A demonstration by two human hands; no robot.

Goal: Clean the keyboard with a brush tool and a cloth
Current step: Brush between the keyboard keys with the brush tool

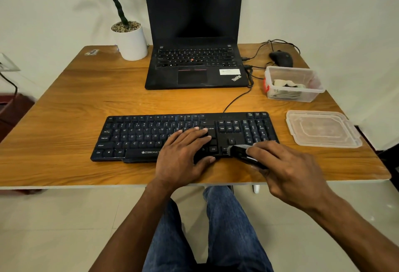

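inside clear tub (pixel 278 73): crumpled cloth (pixel 288 85)

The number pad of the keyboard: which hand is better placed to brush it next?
Right. The right hand already holds the brush beside the number pad; the left hand lies flat on the keyboard.

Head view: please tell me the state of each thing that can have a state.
laptop: open, screen dark
container: open, cloth inside
lid: off, lying on the table
brush tool: held, bristles on the keyboard
left hand: flat on keys
right hand: grips brush
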